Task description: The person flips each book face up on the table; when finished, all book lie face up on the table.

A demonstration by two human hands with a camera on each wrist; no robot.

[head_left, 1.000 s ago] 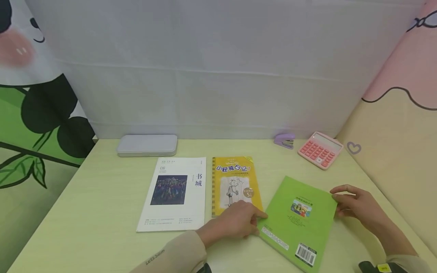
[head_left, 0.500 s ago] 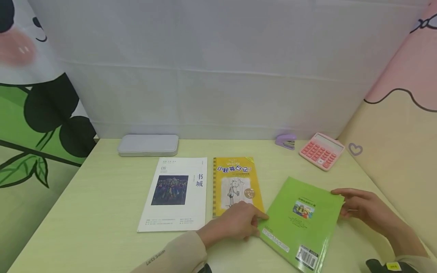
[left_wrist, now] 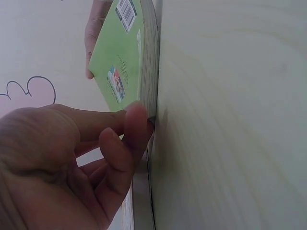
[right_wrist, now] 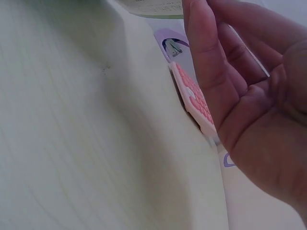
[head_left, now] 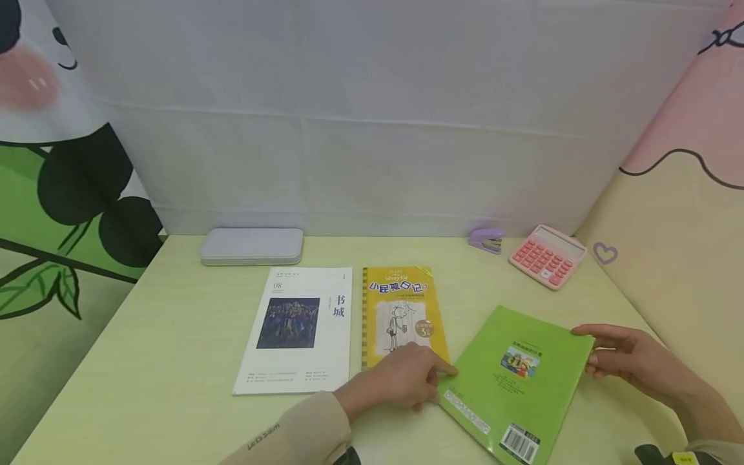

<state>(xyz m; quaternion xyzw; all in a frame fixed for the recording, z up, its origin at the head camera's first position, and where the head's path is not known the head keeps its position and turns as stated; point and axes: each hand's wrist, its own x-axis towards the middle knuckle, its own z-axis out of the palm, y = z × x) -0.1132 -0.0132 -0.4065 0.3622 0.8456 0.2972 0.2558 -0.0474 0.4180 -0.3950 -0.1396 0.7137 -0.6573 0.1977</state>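
Note:
A green book (head_left: 511, 381) with a small picture and a barcode lies askew at the front right, its right side raised off the table. My left hand (head_left: 403, 376) pinches its left corner between curled fingers, low by the tabletop; the left wrist view has this corner and the page edges (left_wrist: 150, 57) up close. At the upper right corner, my right hand (head_left: 642, 365) holds the book between thumb and fingers. Only a strip of the book (right_wrist: 158, 7) shows in the right wrist view. A yellow comic book (head_left: 401, 310) lies just left of the green one, partly behind my left hand.
A white magazine (head_left: 296, 329) lies left of the yellow book. Along the back are a pale flat case (head_left: 252, 245), a purple stapler (head_left: 487, 239) and a pink calculator (head_left: 547, 257). A white sheet (head_left: 372, 129) hangs behind the table, with a wall at the right.
My right hand has moved right, and the right side of the green book has risen and shifted right with it. The left hand has stayed at the left corner.

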